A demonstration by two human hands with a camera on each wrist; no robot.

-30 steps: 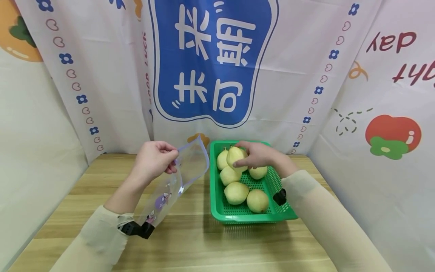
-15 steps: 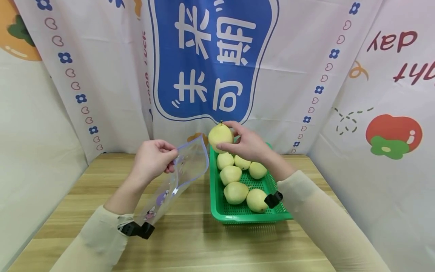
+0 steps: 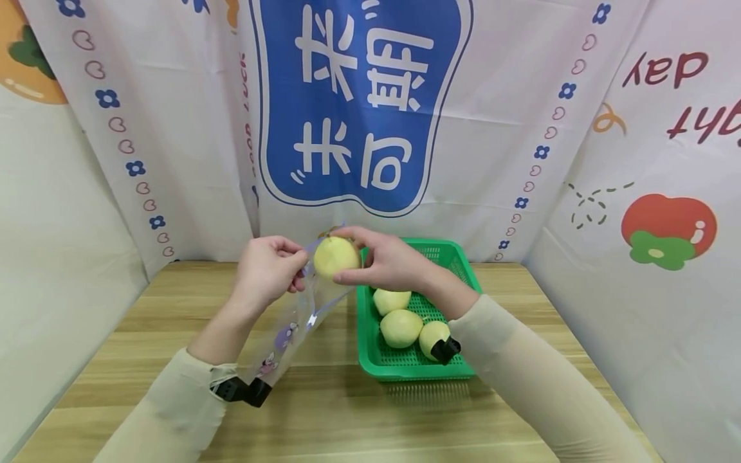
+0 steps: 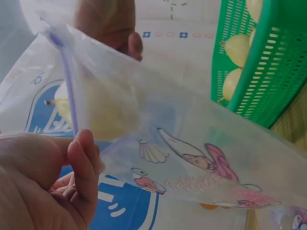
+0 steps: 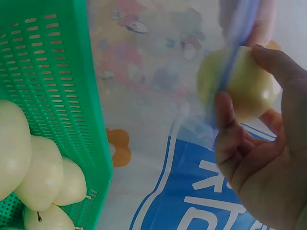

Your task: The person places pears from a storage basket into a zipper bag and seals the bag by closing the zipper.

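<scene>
My left hand [image 3: 269,270] pinches the rim of a clear zip bag [image 4: 192,148] with a purple edge and printed cartoon figures. The bag hangs slanting down to the left in the head view, its mouth apart. In my right hand [image 3: 388,260] a pale yellow pear [image 3: 336,257] is held between thumb and fingers, right at the bag's mouth. The right wrist view shows part of that pear [image 5: 254,88] behind the bag's purple edge. Several more pears [image 3: 402,328] lie in a green basket [image 3: 370,372]; my right hand and forearm hide some of it.
The green basket stands on a wooden table [image 3: 312,411], to the right of the bag. A printed white cloth [image 3: 486,161] hangs behind the table, with more cloth along both sides. A black wrist camera [image 3: 446,350] on the right sleeve overlaps the basket.
My right hand has lifted a pear out of the basket and carried it left to the bag's mouth. The left hand has stayed nearly in place, holding the bag.
</scene>
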